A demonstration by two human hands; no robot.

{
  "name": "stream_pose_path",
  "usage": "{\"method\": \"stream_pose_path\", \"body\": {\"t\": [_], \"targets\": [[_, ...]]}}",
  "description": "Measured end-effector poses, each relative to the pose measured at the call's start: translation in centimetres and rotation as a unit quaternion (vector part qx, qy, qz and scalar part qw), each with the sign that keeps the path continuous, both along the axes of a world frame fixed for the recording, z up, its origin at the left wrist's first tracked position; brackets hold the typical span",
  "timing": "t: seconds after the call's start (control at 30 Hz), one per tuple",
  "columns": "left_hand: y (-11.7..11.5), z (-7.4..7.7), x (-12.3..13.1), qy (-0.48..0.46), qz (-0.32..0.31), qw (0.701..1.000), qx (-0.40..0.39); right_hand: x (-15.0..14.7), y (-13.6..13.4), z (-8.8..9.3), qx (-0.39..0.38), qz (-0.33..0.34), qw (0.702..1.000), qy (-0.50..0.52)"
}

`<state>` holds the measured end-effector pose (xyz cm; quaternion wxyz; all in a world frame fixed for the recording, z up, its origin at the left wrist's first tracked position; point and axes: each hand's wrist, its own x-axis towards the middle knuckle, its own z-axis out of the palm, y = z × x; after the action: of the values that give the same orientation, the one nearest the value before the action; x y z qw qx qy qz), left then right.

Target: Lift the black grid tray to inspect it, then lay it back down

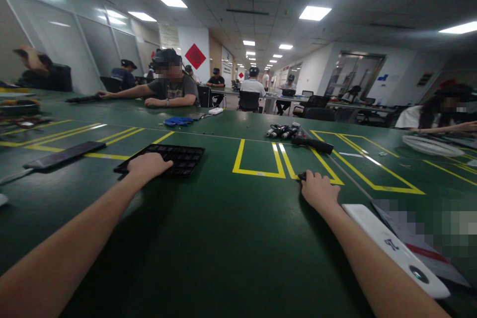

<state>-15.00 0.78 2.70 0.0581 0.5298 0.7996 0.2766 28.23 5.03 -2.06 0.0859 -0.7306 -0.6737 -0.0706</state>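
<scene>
My left hand point(148, 165) rests with curled fingers on the near edge of a black compartment tray point(179, 156) lying on the green table point(223, 238). My right hand point(316, 191) is stretched out to the right and is closed over a small dark object point(302, 176), most of it hidden under the fingers. Both hands lie flat against the table surface, well apart from each other.
Yellow tape rectangles point(257, 161) mark the table. A long black bar point(65, 155) lies left, a black tool point(313, 144) and small metal parts point(281, 131) lie beyond my right hand, a white device point(391, 248) by my right forearm. Other people sit across the table and at far desks.
</scene>
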Motion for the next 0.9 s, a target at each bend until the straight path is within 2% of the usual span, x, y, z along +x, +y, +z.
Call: {"method": "stream_pose_path", "body": {"t": [0.1,0.2,0.27,0.37,0.43,0.5,0.57,0.73,0.9], "targets": [[0.3,0.0,1.0,0.08,0.052,0.994,-0.055,-0.5,0.1,0.3,-0.006,0.041,0.998,0.056],[0.5,-0.2,4.0,0.109,0.019,0.992,-0.062,-2.0,-0.2,0.2,-0.029,0.131,0.971,0.2],[0.2,-0.6,7.1,0.072,-0.051,0.996,-0.021,-3.5,-1.0,0.0,-0.046,0.228,0.92,0.315],[-1.1,-1.6,11.9,-0.013,-0.175,0.984,0.029,-5.5,-3.2,0.0,-0.077,0.372,0.815,0.438],[-2.2,-2.3,14.3,-0.044,-0.238,0.969,0.047,-6.3,-4.7,0.2,-0.093,0.429,0.756,0.486],[-3.3,-2.9,15.8,-0.055,-0.276,0.958,0.058,-6.7,-5.7,0.4,-0.099,0.454,0.728,0.504],[-4.1,-3.3,16.5,-0.056,-0.293,0.953,0.061,-6.7,-6.1,0.3,-0.103,0.458,0.732,0.494],[-5.1,-4.0,16.9,-0.05,-0.323,0.944,0.032,-6.4,-5.8,-0.5,-0.115,0.469,0.782,0.395],[-5.3,-4.4,17.2,-0.053,-0.33,0.942,0.003,-6.4,-6.1,-0.9,-0.158,0.43,0.784,0.419]]}}
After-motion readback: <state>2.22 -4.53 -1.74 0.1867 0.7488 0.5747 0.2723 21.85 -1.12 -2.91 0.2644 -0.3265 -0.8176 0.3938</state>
